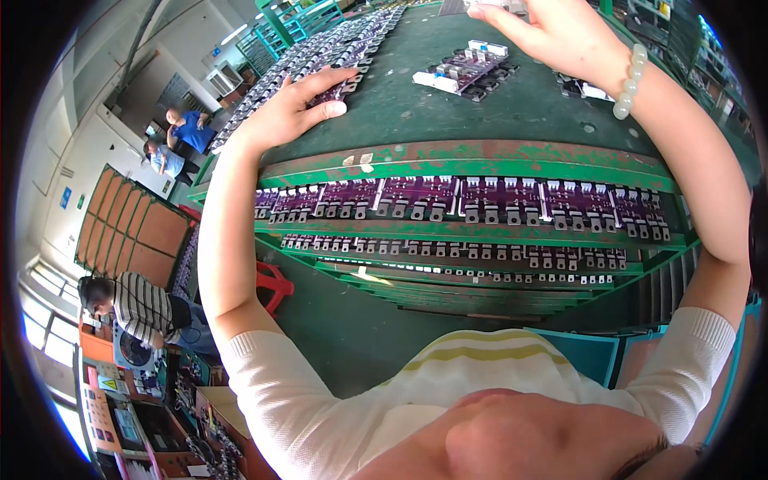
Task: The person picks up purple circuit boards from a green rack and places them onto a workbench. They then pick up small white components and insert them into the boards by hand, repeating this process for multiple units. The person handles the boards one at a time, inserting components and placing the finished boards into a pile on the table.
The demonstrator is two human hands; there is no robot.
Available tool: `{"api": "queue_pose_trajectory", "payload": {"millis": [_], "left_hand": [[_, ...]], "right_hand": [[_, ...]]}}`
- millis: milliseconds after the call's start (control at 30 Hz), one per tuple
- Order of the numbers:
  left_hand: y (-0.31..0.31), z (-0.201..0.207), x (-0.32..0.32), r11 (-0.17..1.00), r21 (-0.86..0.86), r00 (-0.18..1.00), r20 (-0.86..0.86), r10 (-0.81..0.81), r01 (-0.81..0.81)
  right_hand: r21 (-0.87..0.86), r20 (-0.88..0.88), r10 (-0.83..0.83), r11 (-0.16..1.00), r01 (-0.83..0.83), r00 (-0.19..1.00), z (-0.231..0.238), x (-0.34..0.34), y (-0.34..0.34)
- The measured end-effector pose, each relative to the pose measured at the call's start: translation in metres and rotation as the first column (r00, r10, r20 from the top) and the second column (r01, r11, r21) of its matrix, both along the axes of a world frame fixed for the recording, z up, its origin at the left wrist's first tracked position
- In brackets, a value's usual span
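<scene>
My left hand (300, 110) lies over the right edge of a long row of circuit boards (320, 66) at the left of the green tabletop. Its fingers are stretched out and touch the nearest boards, with the thumb held apart. Up at the top edge is my right hand (552, 36), thumb stretched out to the left; its other fingers are mostly cut off by the frame. Close to that thumb, a pale part shows only in part. Between my hands, a purple circuit board (472, 68) with white connectors sits on the tabletop. Another board is partly hidden beneath my right wrist.
Below the green metal tabletop edge (480, 152), shelves hold rows of purple boards (504, 196). A red stool (274, 286) stands on the floor at left. One person in a striped top (144, 308) works at lower left; two people in blue (190, 132) are farther back.
</scene>
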State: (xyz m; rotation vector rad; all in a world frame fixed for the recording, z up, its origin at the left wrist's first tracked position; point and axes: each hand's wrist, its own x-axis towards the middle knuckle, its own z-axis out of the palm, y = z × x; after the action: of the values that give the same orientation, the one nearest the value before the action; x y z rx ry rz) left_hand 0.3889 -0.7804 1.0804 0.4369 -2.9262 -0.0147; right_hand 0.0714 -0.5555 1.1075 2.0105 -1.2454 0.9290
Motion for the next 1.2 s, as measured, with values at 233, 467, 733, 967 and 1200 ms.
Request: {"api": "queue_pose_trajectory", "payload": {"millis": [233, 467, 733, 967, 1200], "left_hand": [[0.006, -0.001, -0.002, 0.967, 0.253, 0.996, -0.072, 0.052, -0.032], [0.043, 0.019, -0.041, 0.992, 0.075, 0.94, -0.333, -0.071, 0.102], [0.097, 0.029, -0.173, 0.962, 0.11, 0.968, 0.066, 0.242, -0.248], [0.062, 0.011, -0.169, 0.897, 0.44, 0.961, -0.231, 0.149, -0.033], [0.127, 0.029, -0.147, 0.803, 0.538, 0.748, -0.637, 0.189, 0.255]], "right_hand": [[0.175, 0.085, -0.101, 0.981, 0.085, 0.991, 0.004, 0.003, 0.0], [0.134, 0.082, -0.051, 0.99, 0.039, 0.995, 0.008, -0.002, -0.001], [0.039, 0.118, -0.151, 0.988, 0.147, 0.981, 0.01, -0.036, -0.02], [0.367, 0.387, -0.217, 0.928, 0.066, 0.896, 0.016, -0.016, -0.017], [0.567, 0.634, -0.097, 0.733, -0.375, 0.767, 0.028, -0.005, 0.009]]}}
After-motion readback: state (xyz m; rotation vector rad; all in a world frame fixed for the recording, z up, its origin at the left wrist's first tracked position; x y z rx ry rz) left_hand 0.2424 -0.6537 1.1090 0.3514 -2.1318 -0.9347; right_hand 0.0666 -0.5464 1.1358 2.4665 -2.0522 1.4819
